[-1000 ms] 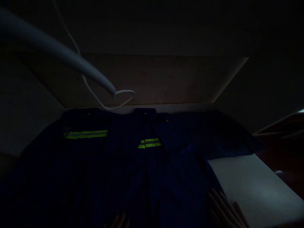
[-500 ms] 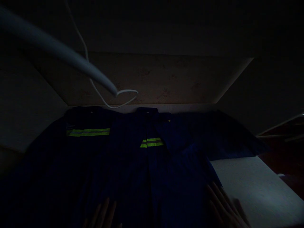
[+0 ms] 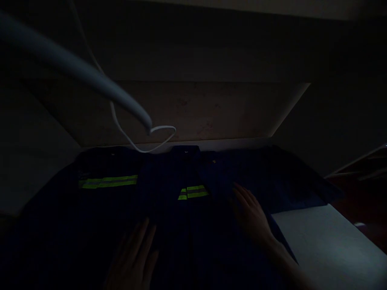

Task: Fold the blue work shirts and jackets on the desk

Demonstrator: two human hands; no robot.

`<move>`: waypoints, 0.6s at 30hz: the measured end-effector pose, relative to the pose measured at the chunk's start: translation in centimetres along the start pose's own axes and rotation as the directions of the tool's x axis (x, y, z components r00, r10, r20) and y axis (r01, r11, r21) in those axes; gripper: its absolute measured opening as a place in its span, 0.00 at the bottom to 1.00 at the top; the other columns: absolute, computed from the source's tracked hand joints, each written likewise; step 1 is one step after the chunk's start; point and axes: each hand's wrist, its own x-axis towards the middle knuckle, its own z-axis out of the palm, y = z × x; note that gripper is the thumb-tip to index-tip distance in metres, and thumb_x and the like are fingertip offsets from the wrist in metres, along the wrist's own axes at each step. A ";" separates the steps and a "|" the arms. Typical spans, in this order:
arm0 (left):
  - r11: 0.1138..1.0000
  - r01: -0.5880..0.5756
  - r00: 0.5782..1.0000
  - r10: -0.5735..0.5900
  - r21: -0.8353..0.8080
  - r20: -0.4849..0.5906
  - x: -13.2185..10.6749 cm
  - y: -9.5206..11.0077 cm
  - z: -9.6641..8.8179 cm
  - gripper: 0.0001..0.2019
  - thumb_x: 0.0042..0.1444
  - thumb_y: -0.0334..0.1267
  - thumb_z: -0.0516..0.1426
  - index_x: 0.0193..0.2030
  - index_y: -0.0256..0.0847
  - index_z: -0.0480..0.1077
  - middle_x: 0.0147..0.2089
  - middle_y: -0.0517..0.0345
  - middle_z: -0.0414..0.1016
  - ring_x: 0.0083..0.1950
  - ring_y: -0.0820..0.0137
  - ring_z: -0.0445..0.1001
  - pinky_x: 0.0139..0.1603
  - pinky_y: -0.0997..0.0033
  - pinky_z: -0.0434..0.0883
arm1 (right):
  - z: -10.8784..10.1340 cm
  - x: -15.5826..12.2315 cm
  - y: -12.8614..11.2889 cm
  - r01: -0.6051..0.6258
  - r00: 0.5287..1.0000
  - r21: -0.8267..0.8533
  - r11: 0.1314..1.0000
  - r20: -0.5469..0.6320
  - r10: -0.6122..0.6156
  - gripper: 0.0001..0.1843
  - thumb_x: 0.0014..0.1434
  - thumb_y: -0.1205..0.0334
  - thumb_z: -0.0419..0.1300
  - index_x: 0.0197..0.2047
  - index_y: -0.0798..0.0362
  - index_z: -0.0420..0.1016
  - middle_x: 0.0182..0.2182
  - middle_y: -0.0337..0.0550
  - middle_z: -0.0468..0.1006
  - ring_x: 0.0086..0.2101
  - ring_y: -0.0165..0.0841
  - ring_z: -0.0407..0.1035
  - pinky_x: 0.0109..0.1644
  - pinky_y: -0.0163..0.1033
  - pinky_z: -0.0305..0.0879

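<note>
Lying across the lower part of my head view are dark blue garments, their cloth matte and softly creased where the dim light lets me see it. Between eight and nine o'clock is the left jacket (image 3: 107, 197), its chest crossed by a flat yellow-green band (image 3: 117, 181) with a grey stripe along its middle. The middle jacket (image 3: 169, 173) sits at six o'clock, its collar (image 3: 185, 150) upright toward the back and its shorter band (image 3: 196, 191) broken by a front edge. A broad blue sleeve (image 3: 296, 185) spreads toward three to four o'clock, its end beyond the edge of the pale, smooth tabletop (image 3: 329, 241) at four.

My left hand (image 3: 133, 257) is at seven o'clock over the blue cloth, fingers long and a little apart, wrapped around nothing that I can see. My right hand (image 3: 249, 209), between four and five o'clock, lies over the middle jacket's side, fingers straight and close together; its thumb is lost in shadow, and I cannot tell how firmly either palm presses.

At ten o'clock a smooth, rounded grey tube (image 3: 121, 98) slants down toward the centre, and a thin white cord (image 3: 142, 151) loops at its tip. Behind, at twelve, stands a mottled brownish panel (image 3: 211, 108).
</note>
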 end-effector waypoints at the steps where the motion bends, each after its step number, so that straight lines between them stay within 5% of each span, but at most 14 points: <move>1: 1.000 0.002 1.000 -0.002 0.003 -0.009 1.9 0.1 0.5 0.31 0.64 0.44 0.49 0.73 0.50 0.48 0.72 0.53 0.56 0.67 0.56 0.66 0.59 0.47 0.71 | 0.8 2.6 -1.3 0.031 0.998 0.004 0.999 0.059 -0.032 0.25 0.70 0.53 0.46 0.65 0.50 0.65 0.66 0.49 0.63 0.63 0.44 0.58 0.67 0.57 0.52; 5: 0.998 0.040 0.998 -0.038 -0.043 0.058 8.9 0.2 2.6 0.24 0.66 0.46 0.46 0.67 0.45 0.61 0.70 0.53 0.60 0.68 0.59 0.63 0.64 0.47 0.67 | 4.7 10.4 -4.8 0.095 0.978 0.059 0.994 0.182 -0.105 0.25 0.71 0.53 0.44 0.65 0.51 0.65 0.67 0.47 0.61 0.65 0.42 0.55 0.69 0.54 0.47; 10: 0.988 0.088 0.981 -0.064 -0.125 0.185 16.4 0.3 5.0 0.26 0.68 0.47 0.42 0.67 0.40 0.62 0.71 0.49 0.59 0.71 0.57 0.57 0.68 0.45 0.60 | 9.9 18.3 -8.0 0.043 0.954 0.117 0.992 0.290 -0.075 0.23 0.71 0.59 0.41 0.60 0.54 0.69 0.58 0.49 0.72 0.57 0.36 0.65 0.61 0.39 0.59; 14: 0.990 0.100 0.971 -0.076 -0.096 0.226 17.3 1.5 7.3 0.27 0.67 0.51 0.42 0.67 0.42 0.62 0.72 0.49 0.57 0.72 0.52 0.55 0.68 0.36 0.56 | 13.1 22.5 -9.7 0.041 0.917 0.095 0.995 0.392 -0.075 0.21 0.70 0.57 0.45 0.54 0.54 0.74 0.51 0.52 0.77 0.53 0.39 0.69 0.58 0.44 0.60; 18: 0.986 0.124 0.975 -0.101 -0.109 0.200 16.4 1.9 8.2 0.27 0.68 0.51 0.40 0.66 0.44 0.62 0.72 0.51 0.57 0.72 0.55 0.55 0.70 0.37 0.52 | 15.2 24.8 -9.8 0.043 0.888 0.104 0.994 0.451 -0.086 0.18 0.67 0.51 0.52 0.47 0.52 0.78 0.49 0.52 0.79 0.51 0.45 0.71 0.58 0.55 0.58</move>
